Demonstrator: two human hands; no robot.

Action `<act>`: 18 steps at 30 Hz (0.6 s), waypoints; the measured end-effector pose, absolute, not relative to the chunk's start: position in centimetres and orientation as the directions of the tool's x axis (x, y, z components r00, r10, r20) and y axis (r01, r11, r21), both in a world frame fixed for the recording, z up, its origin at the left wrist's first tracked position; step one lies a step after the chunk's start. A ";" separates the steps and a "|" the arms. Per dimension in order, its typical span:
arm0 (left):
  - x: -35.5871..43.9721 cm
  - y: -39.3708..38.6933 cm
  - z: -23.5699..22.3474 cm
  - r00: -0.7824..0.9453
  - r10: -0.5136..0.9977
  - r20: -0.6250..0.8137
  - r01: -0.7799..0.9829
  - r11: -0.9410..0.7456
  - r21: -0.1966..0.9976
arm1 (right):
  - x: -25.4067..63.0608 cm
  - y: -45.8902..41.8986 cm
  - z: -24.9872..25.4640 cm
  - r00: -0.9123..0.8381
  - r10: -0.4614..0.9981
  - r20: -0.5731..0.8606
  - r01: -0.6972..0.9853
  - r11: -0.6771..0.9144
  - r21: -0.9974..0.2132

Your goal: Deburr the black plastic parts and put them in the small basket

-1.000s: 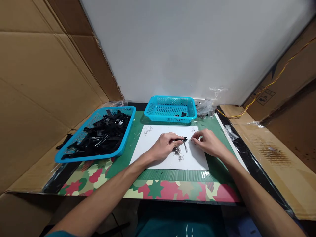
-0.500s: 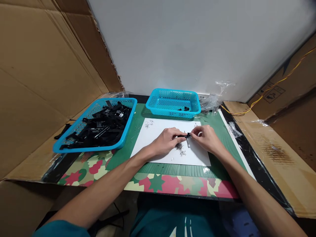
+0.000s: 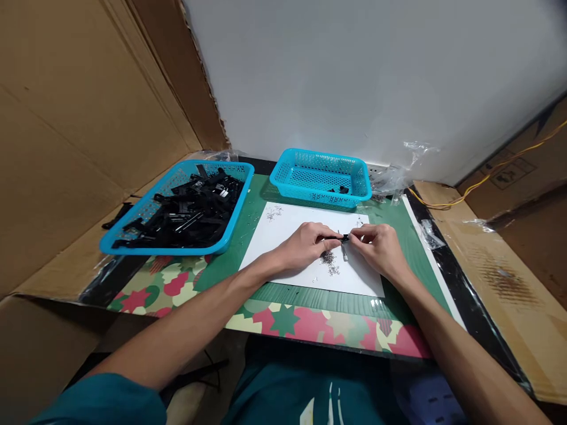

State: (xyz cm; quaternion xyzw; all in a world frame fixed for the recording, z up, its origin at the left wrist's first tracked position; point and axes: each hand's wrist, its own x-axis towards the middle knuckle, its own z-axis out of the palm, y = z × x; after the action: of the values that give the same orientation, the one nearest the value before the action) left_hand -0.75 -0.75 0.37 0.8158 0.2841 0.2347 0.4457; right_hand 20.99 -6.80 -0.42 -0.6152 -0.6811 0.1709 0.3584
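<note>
My left hand [image 3: 305, 245] rests on a white sheet of paper [image 3: 283, 227] and pinches a small black plastic part [image 3: 340, 238] by its left end. My right hand [image 3: 376, 248] meets it from the right, fingertips pinched against the part's other end; what else they hold is too small to make out. A short silver pin [image 3: 344, 254] lies on the paper just below the part. A little heap of tiny metal pieces [image 3: 330, 260] sits beside the pin, between the two hands.
A large blue basket [image 3: 133, 239] full of black plastic parts stands at the left. A smaller blue basket [image 3: 321, 198] at the back holds a few black parts. Green cutting mat [image 3: 257, 203], cardboard walls, crumpled clear plastic [image 3: 394, 177] and a yellow wire [image 3: 443, 203] at the right.
My right hand has moved left and closed onto the end of the black part held by my left hand. The camera has shifted, so the scene sits slightly lower and further right.
</note>
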 end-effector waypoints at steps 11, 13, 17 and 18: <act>-0.6 -0.9 0.7 0.757 0.622 0.202 0.230 -0.542 0.809 | 20.9 -6.8 -0.2 -0.121 0.948 0.294 0.822 0.262 -0.506; -0.7 -0.8 0.6 0.751 0.628 0.204 0.238 -0.546 0.804 | 21.1 -6.8 0.1 -0.148 0.950 0.276 0.829 0.272 -0.490; -0.9 -0.7 0.8 0.754 0.628 0.191 0.264 -0.557 0.787 | 21.8 -7.0 0.7 -0.142 0.970 0.198 0.790 0.231 -0.567; -0.9 -0.7 0.9 0.761 0.621 0.188 0.267 -0.564 0.782 | 22.0 -7.1 0.9 -0.125 0.976 0.179 0.781 0.208 -0.589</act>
State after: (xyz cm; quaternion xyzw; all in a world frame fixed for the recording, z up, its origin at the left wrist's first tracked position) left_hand -0.95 -0.73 0.88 0.8543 0.2597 0.2282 0.3881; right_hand 21.98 -7.06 0.86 -0.6031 -0.7282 0.1796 0.2716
